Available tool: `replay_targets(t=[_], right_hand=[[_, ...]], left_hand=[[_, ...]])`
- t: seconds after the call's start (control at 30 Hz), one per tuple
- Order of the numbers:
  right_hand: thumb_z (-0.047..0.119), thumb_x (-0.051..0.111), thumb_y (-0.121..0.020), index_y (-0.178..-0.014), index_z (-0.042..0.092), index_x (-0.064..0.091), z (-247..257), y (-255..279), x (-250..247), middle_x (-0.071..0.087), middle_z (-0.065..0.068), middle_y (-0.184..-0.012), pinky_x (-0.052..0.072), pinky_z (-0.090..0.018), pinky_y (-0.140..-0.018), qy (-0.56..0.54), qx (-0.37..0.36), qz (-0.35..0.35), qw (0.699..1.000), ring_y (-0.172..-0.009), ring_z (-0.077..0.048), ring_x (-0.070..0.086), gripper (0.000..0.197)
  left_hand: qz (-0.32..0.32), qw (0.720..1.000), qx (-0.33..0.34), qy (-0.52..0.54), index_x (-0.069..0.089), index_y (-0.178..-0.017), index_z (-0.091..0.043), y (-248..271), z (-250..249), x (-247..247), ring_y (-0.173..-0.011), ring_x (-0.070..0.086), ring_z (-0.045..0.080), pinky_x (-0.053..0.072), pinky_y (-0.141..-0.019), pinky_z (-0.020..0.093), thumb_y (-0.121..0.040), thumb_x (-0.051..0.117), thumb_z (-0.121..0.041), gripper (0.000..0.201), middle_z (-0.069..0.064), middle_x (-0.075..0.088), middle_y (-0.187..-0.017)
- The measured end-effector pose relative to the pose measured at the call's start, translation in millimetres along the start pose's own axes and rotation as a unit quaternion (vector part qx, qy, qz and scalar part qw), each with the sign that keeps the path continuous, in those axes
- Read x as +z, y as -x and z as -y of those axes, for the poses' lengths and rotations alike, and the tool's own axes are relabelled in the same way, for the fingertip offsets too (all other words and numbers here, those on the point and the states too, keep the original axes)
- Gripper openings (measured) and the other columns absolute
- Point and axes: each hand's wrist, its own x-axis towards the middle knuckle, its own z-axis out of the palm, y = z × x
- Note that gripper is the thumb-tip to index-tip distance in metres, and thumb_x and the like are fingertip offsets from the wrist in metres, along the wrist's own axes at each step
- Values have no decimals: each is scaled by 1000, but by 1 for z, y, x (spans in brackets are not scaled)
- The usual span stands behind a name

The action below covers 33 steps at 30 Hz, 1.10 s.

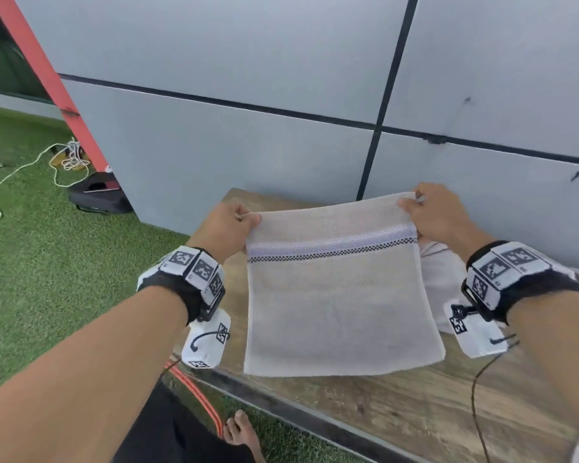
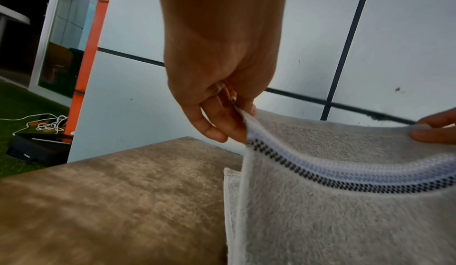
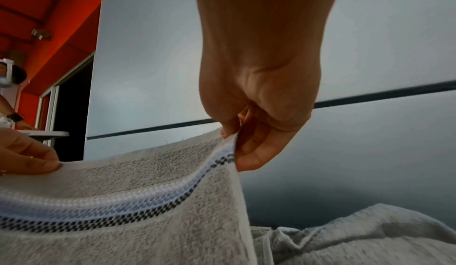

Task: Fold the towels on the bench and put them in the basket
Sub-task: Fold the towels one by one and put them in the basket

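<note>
A pale grey terry towel with a blue and black woven stripe (image 1: 338, 295) hung above the brown wooden bench (image 1: 398, 406), doubled over. The left hand (image 1: 229, 228) and right hand (image 1: 438, 213) each pinched an upper corner. A second crumpled pale towel (image 1: 443, 272) lay unfolded behind it — folding seemed barely begun, and no basket was in view.
</note>
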Motion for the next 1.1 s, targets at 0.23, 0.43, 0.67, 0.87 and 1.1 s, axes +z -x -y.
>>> replay_targets(t=[0.23,0.43,0.67,0.87,1.1], right_hand=[[23,57,-93,-62,16,42,-22,-61,57,50,-5,-72,42,-34,-73,137,32,64,988,-78,-30,54,35],[31,65,-90,-71,18,56,-28,-56,82,60,0,-82,50,-41,-93,158,50,144,976,-91,-27,57,25],[21,69,-90,-73,26,54,-20,-45,82,66,-4,-91,53,-41,-91,102,31,147,983,-93,-29,63,22],[26,62,-93,-77,11,57,-15,-32,75,56,-1,-73,42,-32,-64,60,-11,161,985,-73,-21,54,23],[28,55,-98,-63,15,30,-9,9,46,32,-1,-57,29,-33,-56,-38,-53,24,998,-55,-17,31,44]], left_hand=[[-23,987,-1,-161,61,-85,-12,-54,20,49,-86,61,25,39,-65,29,-93,65,-26,17,3,63,-84],[25,970,73,-232,57,-82,-19,-65,39,65,-71,58,20,41,-60,30,-91,70,-24,16,-3,59,-75],[55,967,123,-218,53,-74,-14,-63,34,66,-75,53,18,39,-61,26,-87,71,-12,22,-1,56,-86],[97,960,127,-228,51,-70,-16,-50,21,69,-64,49,15,37,-53,24,-89,65,-13,23,2,60,-76],[102,977,105,-155,48,-63,-13,-23,10,57,-50,44,11,38,-48,22,-80,74,-13,31,-7,54,-57]])
